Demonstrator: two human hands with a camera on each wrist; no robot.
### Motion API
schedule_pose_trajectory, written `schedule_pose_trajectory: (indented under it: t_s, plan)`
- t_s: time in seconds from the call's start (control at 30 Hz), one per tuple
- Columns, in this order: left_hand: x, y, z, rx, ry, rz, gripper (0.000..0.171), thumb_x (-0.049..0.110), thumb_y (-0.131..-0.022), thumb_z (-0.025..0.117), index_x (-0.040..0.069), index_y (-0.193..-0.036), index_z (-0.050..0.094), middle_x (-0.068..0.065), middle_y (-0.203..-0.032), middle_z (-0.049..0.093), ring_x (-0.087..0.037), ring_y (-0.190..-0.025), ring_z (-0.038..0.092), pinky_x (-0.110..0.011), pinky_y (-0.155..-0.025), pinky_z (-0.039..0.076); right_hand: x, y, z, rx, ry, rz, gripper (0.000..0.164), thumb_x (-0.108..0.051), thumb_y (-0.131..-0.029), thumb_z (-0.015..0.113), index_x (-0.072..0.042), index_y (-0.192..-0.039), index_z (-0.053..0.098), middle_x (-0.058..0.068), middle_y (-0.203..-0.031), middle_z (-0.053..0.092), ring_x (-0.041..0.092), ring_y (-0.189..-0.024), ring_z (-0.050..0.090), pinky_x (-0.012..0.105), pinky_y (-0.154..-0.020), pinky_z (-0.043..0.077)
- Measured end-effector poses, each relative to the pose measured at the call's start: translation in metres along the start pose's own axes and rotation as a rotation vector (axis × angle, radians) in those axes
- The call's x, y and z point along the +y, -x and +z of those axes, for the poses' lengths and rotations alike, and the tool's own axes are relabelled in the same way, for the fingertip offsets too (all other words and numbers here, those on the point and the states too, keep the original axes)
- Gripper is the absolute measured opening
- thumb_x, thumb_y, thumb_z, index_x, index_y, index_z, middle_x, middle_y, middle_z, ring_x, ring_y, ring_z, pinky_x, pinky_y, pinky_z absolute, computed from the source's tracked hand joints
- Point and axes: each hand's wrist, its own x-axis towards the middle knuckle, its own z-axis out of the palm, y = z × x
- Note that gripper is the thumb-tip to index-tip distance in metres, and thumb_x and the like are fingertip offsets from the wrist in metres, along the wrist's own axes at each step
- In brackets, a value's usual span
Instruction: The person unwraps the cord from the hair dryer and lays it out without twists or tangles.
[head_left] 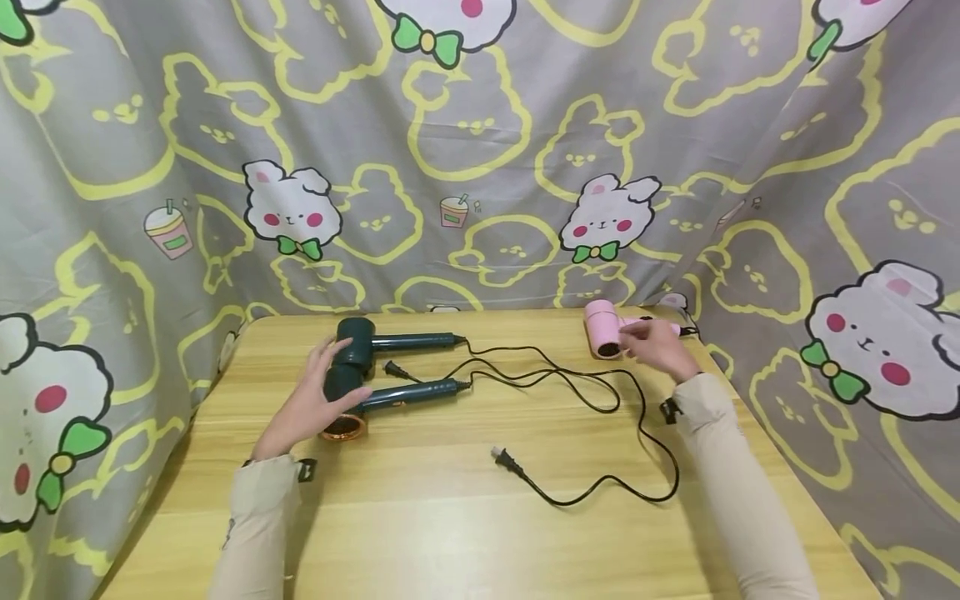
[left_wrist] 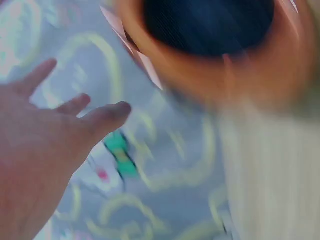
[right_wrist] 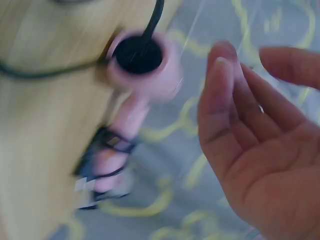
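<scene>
On the left of a pale wooden table [head_left: 435, 533], two dark green hair dryers [head_left: 358, 336] lie one nearer than the other, handles pointing right; a pink hair dryer [head_left: 602, 327] lies at the far right, handle also pointing right; all look stiff, fairly light, smooth enough to slip and perhaps brittle, so the handles seem the surest hold; the left hand [head_left: 306, 408] spreads open over the dark pair, though contact is unclear; the right hand [head_left: 660, 347] is beside the pink dryer, fingers loosely bent and gripping nothing; loose black cords [head_left: 609, 477] trail between, and a patterned curtain [head_left: 480, 108] hangs behind.
</scene>
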Motion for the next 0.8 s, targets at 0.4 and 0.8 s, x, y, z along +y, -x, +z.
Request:
schedule_pose_trajectory:
  t_s: [0.4,0.8]
  plan:
    - [0.128,-0.107,0.119,-0.093,0.857,0.061,0.048,0.028,-0.108,0.053,0.01,-0.152,0.046,-0.012,-0.156,0.049,-0.036,-0.142,0.051,-0.047,-0.121,0.038,0.099,-0.017,-0.045,0.403,-0.715,0.535,0.046,-0.029,-0.103,0.059,-0.008,-0.143,0.053,-0.009,-0.096,0.058,0.0,-0.07,0.059,0.016,-0.073,0.056]
    - [0.195,-0.2,0.266,-0.077,1.158,-0.314,0.043,0.01,-0.104,0.051,-0.001,-0.146,0.049,-0.02,-0.146,0.051,-0.013,-0.096,0.051,-0.038,-0.107,0.045,0.124,-0.045,-0.039,0.424,-0.795,0.626,0.069,-0.044,-0.1,0.061,-0.018,-0.159,0.035,0.006,-0.163,0.029,0.014,-0.124,0.047,0.021,-0.1,0.048]
